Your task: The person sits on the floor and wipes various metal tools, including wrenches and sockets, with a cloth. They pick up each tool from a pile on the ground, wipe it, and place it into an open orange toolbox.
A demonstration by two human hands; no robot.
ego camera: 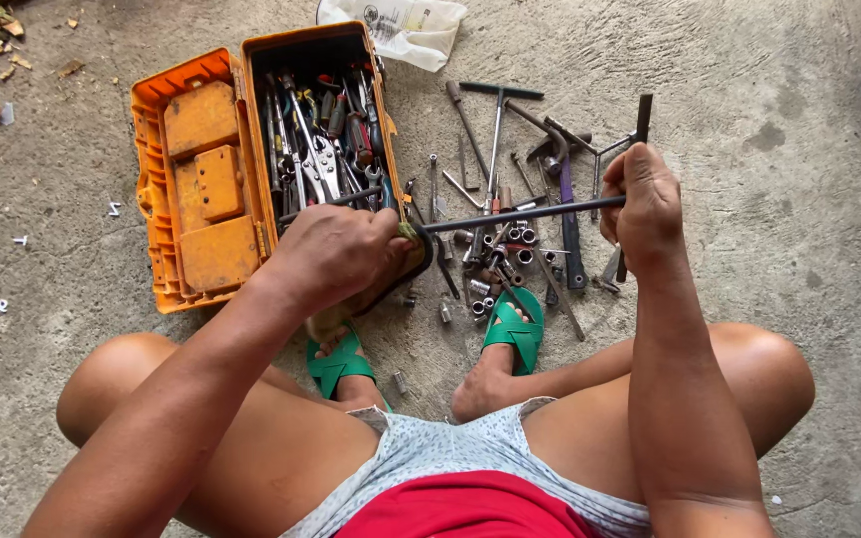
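1. A long dark metal rod (520,213), apparently the shaft of a T-handle wrench, is held horizontally across the middle of the frame, with its crossbar (642,118) standing upright at the right end.
2. The right hand (642,204) is closed in a fist around the rod near the crossbar, right of centre.
3. The left hand (336,254) is closed over the rod's other end, left of centre; a greenish cloth or pad (409,232) appears pinched between its fingers and the metal. What else it grips cannot be told.
4. Judgement: the rod appears to be being wiped. This is best done with the right fist kept firm and still while the cloth is wrapped fully around the shaft and drawn along its length, the rod being held clear of the tools below.
5. The rod spans both hands, raised above the ground.
6. Beneath it, sockets (510,249), wrenches and drivers are scattered on the concrete floor (799,90), centre to upper right.
7. An open orange toolbox (201,179), packed with tools, sits at upper left, just beside the left hand.
8. Green sandals (515,324) are worn on feet at lower centre; a white bag (401,28) lies at the top edge.
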